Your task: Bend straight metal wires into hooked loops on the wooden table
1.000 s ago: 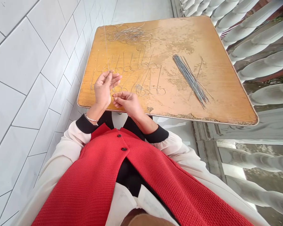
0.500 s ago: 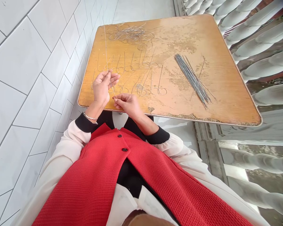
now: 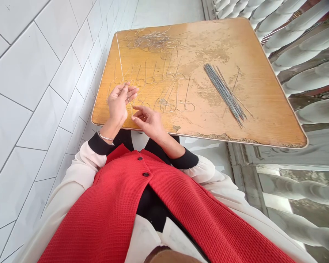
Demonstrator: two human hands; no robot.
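Note:
My left hand (image 3: 118, 100) pinches a thin wire (image 3: 120, 58) between thumb and forefinger, its other fingers loosely extended. The wire's long part rises above the hand, leaning left, and its lower part curves down toward my right hand (image 3: 149, 119). The right thumb and forefinger are parted beside the wire's lower end, the thumb tip close to it; whether it touches is hard to tell. Beyond my hands, several bent wires (image 3: 185, 106) with a loop and straight legs lie in rows on the wooden table (image 3: 197, 120).
A tangled heap of looped wires (image 3: 153, 40) lies at the table's far left. A bundle of straight grey wires (image 3: 223, 93) rests on the right side, with a few loose ones across it. A white tiled wall (image 3: 38, 120) borders the left; a white balustrade (image 3: 312, 80) runs along the right.
The right thumb and forefinger have come apart from their pinch on the wire's lower end. The wire's upper part has tilted further left. My left hand keeps its pinch.

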